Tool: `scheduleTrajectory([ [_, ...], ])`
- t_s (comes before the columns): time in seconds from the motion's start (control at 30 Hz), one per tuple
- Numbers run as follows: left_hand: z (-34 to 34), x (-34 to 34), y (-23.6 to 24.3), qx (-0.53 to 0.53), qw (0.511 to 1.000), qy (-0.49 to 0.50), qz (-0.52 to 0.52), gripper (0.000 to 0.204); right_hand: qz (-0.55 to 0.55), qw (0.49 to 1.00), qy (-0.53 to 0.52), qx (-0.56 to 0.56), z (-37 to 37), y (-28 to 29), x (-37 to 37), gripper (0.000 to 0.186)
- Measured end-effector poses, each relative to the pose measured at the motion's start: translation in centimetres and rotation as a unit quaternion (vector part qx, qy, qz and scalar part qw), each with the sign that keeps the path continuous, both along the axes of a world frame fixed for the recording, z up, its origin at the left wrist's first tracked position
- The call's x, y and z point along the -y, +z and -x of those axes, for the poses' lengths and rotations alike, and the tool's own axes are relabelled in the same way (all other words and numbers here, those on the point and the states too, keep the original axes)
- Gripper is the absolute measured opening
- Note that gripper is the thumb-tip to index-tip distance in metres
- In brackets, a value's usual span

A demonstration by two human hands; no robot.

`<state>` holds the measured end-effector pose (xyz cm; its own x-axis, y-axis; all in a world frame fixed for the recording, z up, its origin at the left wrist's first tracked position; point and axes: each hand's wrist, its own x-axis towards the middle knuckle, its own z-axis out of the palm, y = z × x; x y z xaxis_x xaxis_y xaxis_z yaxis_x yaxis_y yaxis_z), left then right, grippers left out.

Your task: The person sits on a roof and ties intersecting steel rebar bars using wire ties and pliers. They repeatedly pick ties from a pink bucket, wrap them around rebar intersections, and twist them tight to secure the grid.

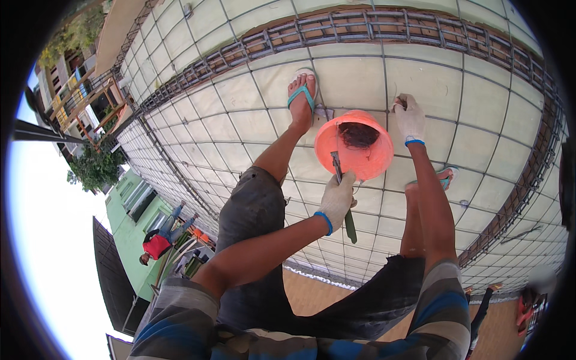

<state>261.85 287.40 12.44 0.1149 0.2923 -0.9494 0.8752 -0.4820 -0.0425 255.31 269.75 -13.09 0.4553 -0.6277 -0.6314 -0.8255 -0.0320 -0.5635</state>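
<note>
My left hand, in a pale knitted glove with a blue cuff, is closed around tie-wire pincers with a green handle. Their metal head points away from me, over the near left side of an orange bucket. A dark bundle of thin wire lies inside that bucket. To the bucket's right, my gloved right hand hovers by a crossing of the steel bar grid. Its fingers are pinched together; whether a strand of wire is between them is too small to tell.
My sandalled feet stand on pale sheeting under the grid, either side of the bucket. A rebar cage beam crosses ahead and another curves along the right. A person in a red top is off to the left, near a green building.
</note>
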Motion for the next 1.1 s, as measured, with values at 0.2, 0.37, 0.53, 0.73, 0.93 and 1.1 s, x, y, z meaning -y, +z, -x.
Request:
scheduleTrajectory([
  [0.2, 2.2, 0.2, -0.7, 0.032, 0.994, -0.084, 0.068, 0.053, 0.152, 0.978, 0.064, -0.129, 0.2, -7.4, 0.6, 0.047],
  [0.37, 2.1, 0.2, 0.0, 0.045, 0.995, -0.083, 0.035, 0.051, 0.109, 0.967, 0.150, -0.176, -0.4, -9.4, -1.0, 0.044],
  [0.53, 3.3, 0.8, -1.3, 0.084, 0.992, -0.072, 0.054, 0.048, 0.058, 0.973, 0.093, -0.201, 0.4, -11.3, 2.5, 0.047],
  [0.73, 4.2, 0.9, -2.3, 0.077, 0.994, -0.075, 0.028, 0.047, -0.127, 0.977, -0.153, 0.073, 2.5, -2.4, 3.9, 0.048],
  [0.93, 4.8, 1.5, -2.9, 0.104, 0.994, -0.044, 0.010, 0.047, -0.193, 0.974, 0.084, 0.079, 3.8, 8.3, -4.2, 0.049],
  [1.1, 3.9, 2.8, -1.6, 0.071, 0.997, 0.006, 0.027, 0.048, -0.245, 0.961, 0.100, 0.076, 4.0, 7.8, -7.1, 0.052],
])
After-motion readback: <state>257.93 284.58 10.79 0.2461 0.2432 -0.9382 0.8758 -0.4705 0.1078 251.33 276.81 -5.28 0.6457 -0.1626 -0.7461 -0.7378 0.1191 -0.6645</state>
